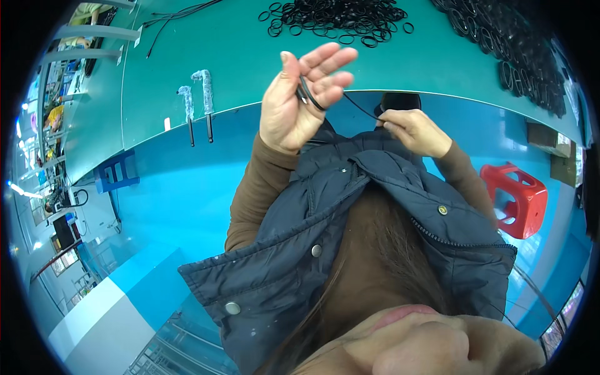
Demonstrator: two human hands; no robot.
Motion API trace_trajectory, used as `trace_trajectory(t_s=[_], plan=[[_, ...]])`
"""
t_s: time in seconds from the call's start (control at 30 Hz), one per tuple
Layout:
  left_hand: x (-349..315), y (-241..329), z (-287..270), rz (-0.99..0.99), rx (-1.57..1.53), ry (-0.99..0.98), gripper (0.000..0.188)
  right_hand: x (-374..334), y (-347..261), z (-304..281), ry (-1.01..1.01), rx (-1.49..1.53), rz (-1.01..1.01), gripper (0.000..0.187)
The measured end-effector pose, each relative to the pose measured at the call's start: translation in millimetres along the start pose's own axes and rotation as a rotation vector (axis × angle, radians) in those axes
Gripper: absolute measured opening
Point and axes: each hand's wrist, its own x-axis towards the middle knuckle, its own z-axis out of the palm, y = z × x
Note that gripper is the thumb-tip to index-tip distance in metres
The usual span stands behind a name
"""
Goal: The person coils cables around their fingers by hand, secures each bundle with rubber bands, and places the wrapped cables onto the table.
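Note:
In front of my body, near the edge of the green table (pixel 237 78), my left hand (pixel 300 94) is turned palm up with its fingers loosely extended. A thick black cable loop (pixel 310 95) lies across that palm, between thumb and fingers; part of it is hidden behind the fingers. From behind the left fingers a thin black cable (pixel 361 109) runs to the right, stretched between my hands. Lower and to the right, my right hand (pixel 415 131) pinches this cable between thumb and fingertips. It looks like one piece with the loop, but the join is hidden.
Black rings (pixel 337 19) lie heaped at the table's far side. Bundled black coils (pixel 500 53) cover its right end. Two film-wrapped tools (pixel 203 94) jut over the front edge at left; loose black cables (pixel 178 14) lie beyond. A red stool (pixel 515 200) stands at right, a blue stool (pixel 117 173) at left.

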Motion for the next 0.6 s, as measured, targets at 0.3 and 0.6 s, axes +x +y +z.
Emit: trace_trajectory(t_s=[0.3,0.6], plan=[[-1.9,-43.8,15.6,-0.204,0.474,0.208,0.065,46.6,-0.4,-4.5,0.165,0.602,-0.217,0.029],[-10.4,-3.0,-2.3,0.220,0.463,0.513,0.045,29.8,-6.7,5.3,0.419,0.036,-0.272,0.023]])
